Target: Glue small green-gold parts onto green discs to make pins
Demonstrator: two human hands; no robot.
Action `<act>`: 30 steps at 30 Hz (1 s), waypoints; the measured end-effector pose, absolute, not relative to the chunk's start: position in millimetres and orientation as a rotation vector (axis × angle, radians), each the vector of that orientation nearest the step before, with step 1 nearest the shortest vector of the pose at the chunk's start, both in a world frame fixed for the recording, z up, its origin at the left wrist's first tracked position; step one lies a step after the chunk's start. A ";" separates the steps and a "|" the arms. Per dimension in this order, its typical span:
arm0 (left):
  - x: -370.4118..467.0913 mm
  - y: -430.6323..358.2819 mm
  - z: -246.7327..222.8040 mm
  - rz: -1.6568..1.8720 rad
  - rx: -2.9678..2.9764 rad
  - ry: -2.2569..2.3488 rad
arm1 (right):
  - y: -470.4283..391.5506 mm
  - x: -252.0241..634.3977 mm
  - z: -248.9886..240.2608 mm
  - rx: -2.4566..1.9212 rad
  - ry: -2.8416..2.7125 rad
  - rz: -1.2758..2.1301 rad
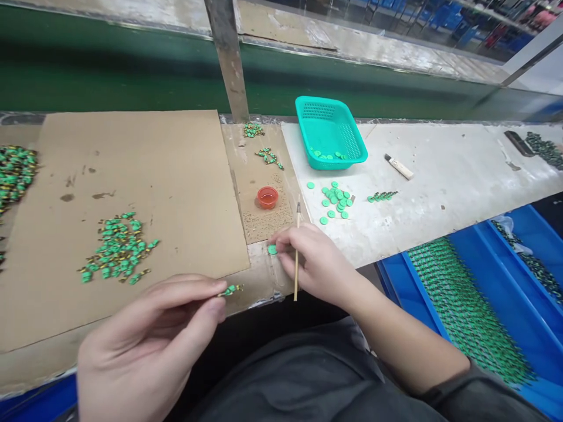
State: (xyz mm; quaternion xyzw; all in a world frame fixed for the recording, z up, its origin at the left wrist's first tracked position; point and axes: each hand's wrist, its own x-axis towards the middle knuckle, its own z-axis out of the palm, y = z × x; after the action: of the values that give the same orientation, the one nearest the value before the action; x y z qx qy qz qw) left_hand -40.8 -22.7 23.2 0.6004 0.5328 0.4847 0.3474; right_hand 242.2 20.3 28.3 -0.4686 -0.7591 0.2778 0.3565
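My left hand (153,346) pinches a small green figure (230,290) with yellow and dark parts between thumb and forefinger, near the table's front edge. To its right, my right hand (310,261) holds a thin wooden brush (296,264), bristles pointing up and away. At the fingertips of that hand is a round green disc (272,249). Just beyond stands a small red cup (267,198) on a brown cardboard piece. Several green discs (338,198) lie on the white surface to the right of the cup.
A pile of green figures (116,249) lies on the large cardboard (176,158) at left, with more at the far left edge. A teal basket (360,153) holding some discs stands at the back. Further right are a white-handled tool (399,167) and blue bins (413,293).
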 end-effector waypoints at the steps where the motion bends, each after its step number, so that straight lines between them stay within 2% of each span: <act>1: -44.4 -21.9 20.9 1.254 1.546 1.393 | 25.1 243.5 27.9 -1.205 -2.026 0.694; 5: -51.9 -18.0 19.7 1.217 1.536 1.362 | 24.7 236.9 27.4 -1.264 -2.110 0.583; 11: -40.1 -3.7 35.0 1.174 1.689 1.280 | 0.6 231.4 19.1 -1.457 -1.930 0.475; 21: 2.5 38.0 34.4 0.978 2.122 1.109 | -9.4 289.9 35.7 -1.186 -1.819 0.785; 30: 5.2 38.9 20.2 0.907 2.063 1.275 | -9.2 296.6 39.2 -1.140 -1.741 0.924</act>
State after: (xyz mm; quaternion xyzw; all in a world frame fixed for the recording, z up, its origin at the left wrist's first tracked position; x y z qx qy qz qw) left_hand 5.2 38.9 20.2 0.7666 0.4737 0.3372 0.2725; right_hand 296.6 -9.2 39.2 -0.4547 -0.6944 0.3685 0.4187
